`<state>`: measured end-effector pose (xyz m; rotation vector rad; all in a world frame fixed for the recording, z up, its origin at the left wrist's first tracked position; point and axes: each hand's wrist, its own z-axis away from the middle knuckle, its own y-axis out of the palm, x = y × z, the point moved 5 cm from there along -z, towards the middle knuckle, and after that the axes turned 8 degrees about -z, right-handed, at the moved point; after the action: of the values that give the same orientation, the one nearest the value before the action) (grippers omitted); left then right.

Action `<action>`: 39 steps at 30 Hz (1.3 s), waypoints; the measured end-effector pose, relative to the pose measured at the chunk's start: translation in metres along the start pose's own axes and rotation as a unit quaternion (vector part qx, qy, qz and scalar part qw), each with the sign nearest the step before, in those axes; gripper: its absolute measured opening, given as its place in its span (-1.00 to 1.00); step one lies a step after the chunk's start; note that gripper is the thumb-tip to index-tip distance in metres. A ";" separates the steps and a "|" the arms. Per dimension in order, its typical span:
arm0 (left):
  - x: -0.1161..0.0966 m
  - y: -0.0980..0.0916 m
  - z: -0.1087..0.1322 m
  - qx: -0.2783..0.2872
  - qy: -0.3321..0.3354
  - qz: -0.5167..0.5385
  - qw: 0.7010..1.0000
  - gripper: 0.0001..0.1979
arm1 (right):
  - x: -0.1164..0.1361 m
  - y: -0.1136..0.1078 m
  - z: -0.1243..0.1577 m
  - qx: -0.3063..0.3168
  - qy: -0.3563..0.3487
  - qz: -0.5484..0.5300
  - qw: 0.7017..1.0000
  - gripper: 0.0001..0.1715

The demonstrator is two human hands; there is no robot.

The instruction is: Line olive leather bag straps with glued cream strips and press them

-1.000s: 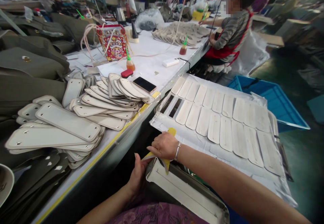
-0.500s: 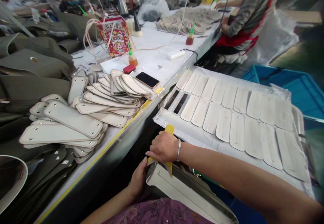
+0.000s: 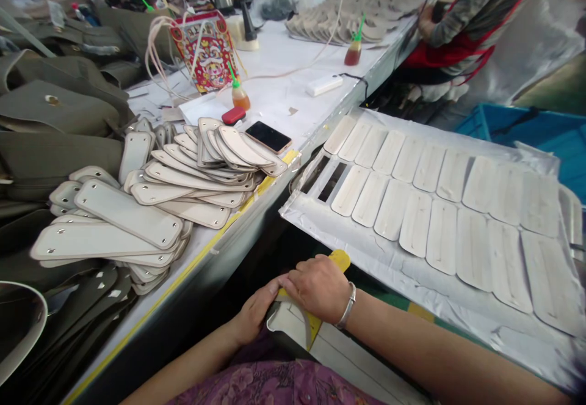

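My right hand (image 3: 320,289) is closed around a flat yellow strip (image 3: 340,259) with a rounded top end. Its lower part lies against the pale inner face of a grey-green bag piece (image 3: 293,321) on my lap. A drawn line runs along that pale face. My left hand (image 3: 256,312) is closed at the near corner of the same piece, its thumb close to the right hand's fingers. The left fingertips are hidden behind the piece. What exactly the yellow strip is, I cannot tell.
Pale straps with metal holes (image 3: 128,212) are piled on the white table (image 3: 274,99), near a phone (image 3: 268,137) and glue bottles (image 3: 240,96). At right, a board (image 3: 315,228) carries rows of pale pieces. A blue crate (image 3: 503,121) and a co-worker's arm (image 3: 458,32) are beyond.
My right hand has moved right and down with the yellow strip, which now tilts more. The left hand stays at the piece's corner. The whole view has shifted slightly.
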<state>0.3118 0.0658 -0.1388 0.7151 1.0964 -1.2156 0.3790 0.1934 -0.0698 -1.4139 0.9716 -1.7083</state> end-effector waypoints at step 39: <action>-0.025 0.008 0.013 0.237 -0.030 0.303 0.922 -0.35 | 0.127 0.053 0.116 -0.282 0.408 -0.530 0.688 -0.68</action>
<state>0.3239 0.0650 -0.1121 1.2694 0.4531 -0.9479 0.4764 0.0446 -0.0443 -1.7816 1.3123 -3.3296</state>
